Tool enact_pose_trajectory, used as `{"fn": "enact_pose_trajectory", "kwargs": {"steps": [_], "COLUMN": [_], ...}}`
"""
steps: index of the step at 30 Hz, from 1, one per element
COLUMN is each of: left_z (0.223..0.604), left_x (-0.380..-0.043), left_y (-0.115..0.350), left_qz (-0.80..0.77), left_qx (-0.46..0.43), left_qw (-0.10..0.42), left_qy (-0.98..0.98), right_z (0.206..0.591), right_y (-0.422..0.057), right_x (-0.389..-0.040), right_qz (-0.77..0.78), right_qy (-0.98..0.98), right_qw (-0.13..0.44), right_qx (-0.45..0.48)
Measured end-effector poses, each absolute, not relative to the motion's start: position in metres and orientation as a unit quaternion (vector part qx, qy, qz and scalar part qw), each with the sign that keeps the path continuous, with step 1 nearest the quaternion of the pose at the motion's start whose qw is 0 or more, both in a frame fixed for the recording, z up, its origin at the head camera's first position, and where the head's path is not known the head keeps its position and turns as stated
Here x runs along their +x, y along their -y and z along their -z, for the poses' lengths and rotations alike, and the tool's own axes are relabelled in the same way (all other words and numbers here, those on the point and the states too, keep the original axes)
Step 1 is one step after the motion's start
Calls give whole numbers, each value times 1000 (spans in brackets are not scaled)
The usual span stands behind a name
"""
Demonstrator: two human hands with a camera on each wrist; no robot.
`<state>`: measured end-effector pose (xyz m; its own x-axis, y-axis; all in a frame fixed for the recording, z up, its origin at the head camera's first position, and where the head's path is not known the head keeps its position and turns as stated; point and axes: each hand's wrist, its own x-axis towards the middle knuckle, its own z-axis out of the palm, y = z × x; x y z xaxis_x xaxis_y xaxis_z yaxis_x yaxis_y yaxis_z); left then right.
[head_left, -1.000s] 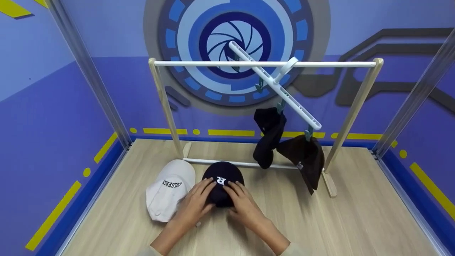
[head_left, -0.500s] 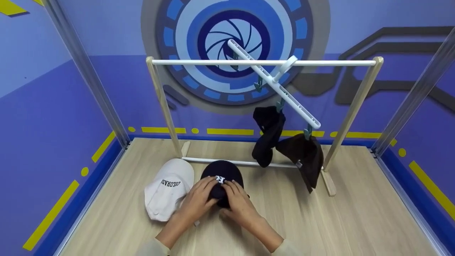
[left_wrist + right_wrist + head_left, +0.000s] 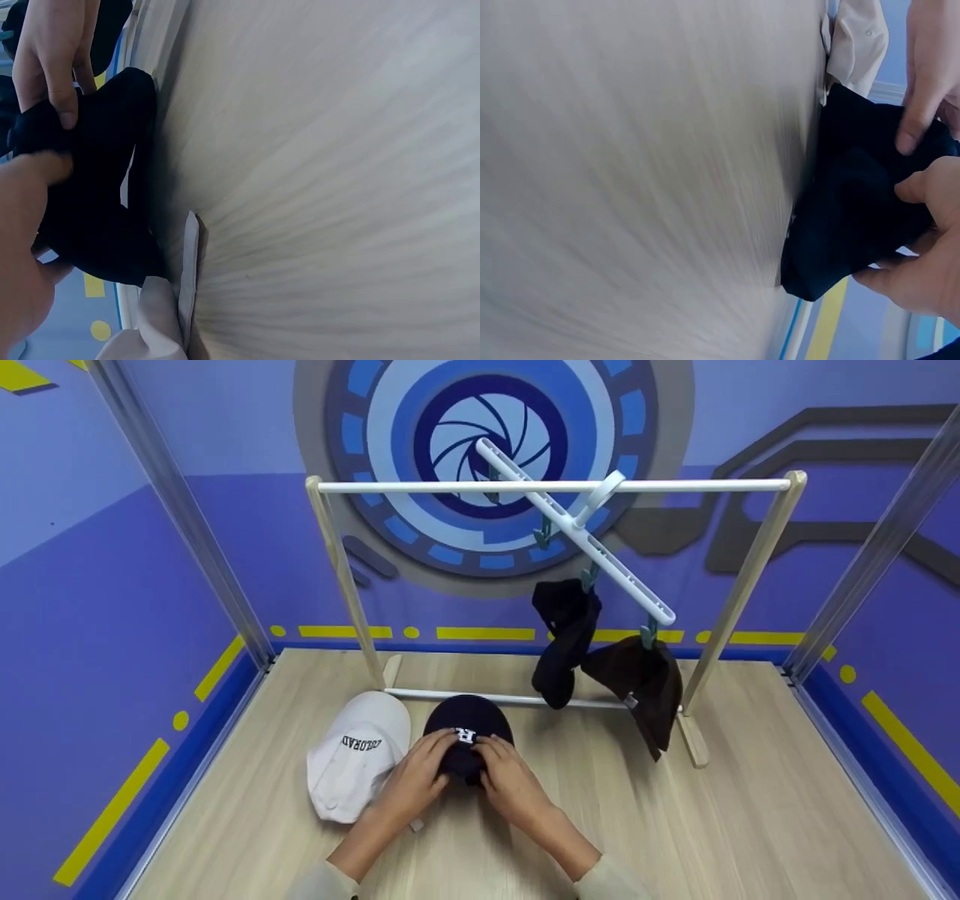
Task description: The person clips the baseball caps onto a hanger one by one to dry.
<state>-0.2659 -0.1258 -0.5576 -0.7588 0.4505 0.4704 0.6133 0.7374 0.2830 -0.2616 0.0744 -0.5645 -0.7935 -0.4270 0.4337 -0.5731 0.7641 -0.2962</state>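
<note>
A navy baseball cap (image 3: 469, 711) with a white letter on its front sits on the table, brim pointing away from me. Both hands hold its crown from the near side. My left hand (image 3: 417, 777) has its fingertips beside the letter on the left, and my right hand (image 3: 516, 781) mirrors it on the right. In the left wrist view, thumbs and fingers grip the dark fabric (image 3: 105, 165), which looks creased. The right wrist view also shows the cap (image 3: 847, 217) between the hands. Left of it lies a white cap (image 3: 352, 776) with dark lettering, close to my left hand.
A wooden rack with a white top bar (image 3: 405, 487) stands behind. From it hangs a white hanger (image 3: 577, 534) at a slant, with several green clips (image 3: 541, 537). A black cap (image 3: 564, 649) and a dark brown cap (image 3: 637, 679) hang from its nearer half.
Both hands stay on the navy cap and shift their fingers slightly. The letter on its front has straightened, and the crown's near edge looks drawn in. The white cap has not moved.
</note>
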Motion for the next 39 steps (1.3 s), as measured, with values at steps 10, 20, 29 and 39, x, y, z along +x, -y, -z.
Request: {"fn": "enact_pose_trajectory", "kwargs": {"steps": [10, 20, 29, 39], "left_z": [560, 549, 541, 539], "left_x": [-264, -267, -270, -272], "left_y": [125, 123, 120, 117], "left_qz": [232, 239, 250, 246], "left_qx": [-281, -267, -246, -259], "left_qw": [213, 220, 209, 208], "left_qy": [907, 907, 913, 911], "right_z": [567, 546, 537, 536], "right_y": [-72, -85, -98, -91], "right_x": [-259, -265, -266, -274], "right_qz": [-232, -275, -324, -298], "right_qy": [926, 906, 892, 898], "right_qw": [160, 149, 51, 126], "right_qx": [251, 287, 310, 299]}}
